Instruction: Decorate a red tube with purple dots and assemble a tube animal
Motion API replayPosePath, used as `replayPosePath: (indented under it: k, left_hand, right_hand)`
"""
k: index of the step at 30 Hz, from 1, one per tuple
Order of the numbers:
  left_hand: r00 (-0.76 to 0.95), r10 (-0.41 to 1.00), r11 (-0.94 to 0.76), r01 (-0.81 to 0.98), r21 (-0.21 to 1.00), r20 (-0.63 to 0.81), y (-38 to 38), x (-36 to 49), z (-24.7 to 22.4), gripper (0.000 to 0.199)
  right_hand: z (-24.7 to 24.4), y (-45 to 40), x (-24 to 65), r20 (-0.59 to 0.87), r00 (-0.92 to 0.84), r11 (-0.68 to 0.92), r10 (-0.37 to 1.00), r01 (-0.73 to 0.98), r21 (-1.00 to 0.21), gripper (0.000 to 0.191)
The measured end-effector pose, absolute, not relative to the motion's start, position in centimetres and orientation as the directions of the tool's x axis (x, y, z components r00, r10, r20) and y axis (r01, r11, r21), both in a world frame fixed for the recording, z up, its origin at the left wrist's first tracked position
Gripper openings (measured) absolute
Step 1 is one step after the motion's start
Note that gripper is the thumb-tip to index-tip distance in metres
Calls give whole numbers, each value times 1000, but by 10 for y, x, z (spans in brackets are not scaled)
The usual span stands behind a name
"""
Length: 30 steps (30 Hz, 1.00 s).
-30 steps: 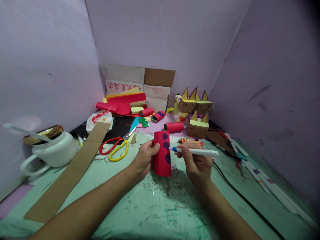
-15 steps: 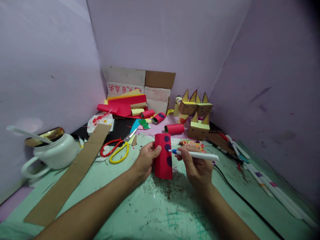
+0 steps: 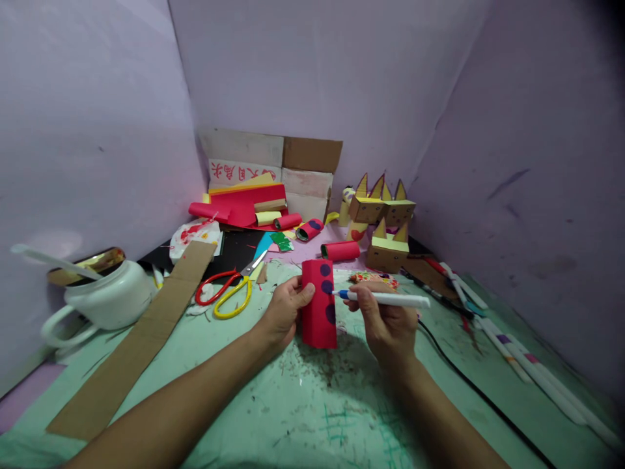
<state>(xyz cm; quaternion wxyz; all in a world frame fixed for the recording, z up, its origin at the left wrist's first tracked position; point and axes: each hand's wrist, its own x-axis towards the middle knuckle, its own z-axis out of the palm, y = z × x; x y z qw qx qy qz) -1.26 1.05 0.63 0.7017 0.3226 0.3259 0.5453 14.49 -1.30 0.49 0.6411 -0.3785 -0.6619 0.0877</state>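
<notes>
On the bench (image 3: 273, 417) you have one white pot (image 3: 114, 296) by the left edge, one pair of scissors (image 3: 245, 279) and, towards the far right corner, three eared boxes (image 3: 387, 254). Your left hand (image 3: 283, 309), thumb pressed against curled fingers, grips one red paper piece (image 3: 312, 322) upright over the middle; it shows three dark purple spots (image 3: 327, 287). Your right hand (image 3: 393, 329) is curled round one white marker (image 3: 403, 299), tip at the paper's right edge.

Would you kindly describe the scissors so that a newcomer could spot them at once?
Start from the green-covered table and find the long brown cardboard strip lying on its left side. Between that strip and the person's left hand lie the scissors, blades pointing away from the person. Their handle loops set them apart from everything nearby: one red, one yellow.
</notes>
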Motion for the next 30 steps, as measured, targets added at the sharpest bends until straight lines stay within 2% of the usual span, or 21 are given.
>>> replayPosePath:
  k: [7, 14, 22, 30]
  left_hand:
    - [197, 974, 203, -553, 808, -109, 11, -12, 7, 55]
    - [198, 976, 188, -557, 809, -91, 11, -13, 5, 50]
    - [194, 975, 203, -558, 805, -112, 11, -13, 7, 55]
    - [201, 974, 203, -550, 810, -107, 11, -14, 6, 50]
  right_hand:
    - [9, -14, 144, 807, 109, 712, 581, 412, -568, 22]
    - [3, -13, 143, 764, 127, 692, 632, 352, -631, 19]
    - [3, -14, 143, 769, 128, 696, 627, 351, -626, 18]
    - [3, -12, 145, 745, 144, 670, 651, 353, -653, 22]
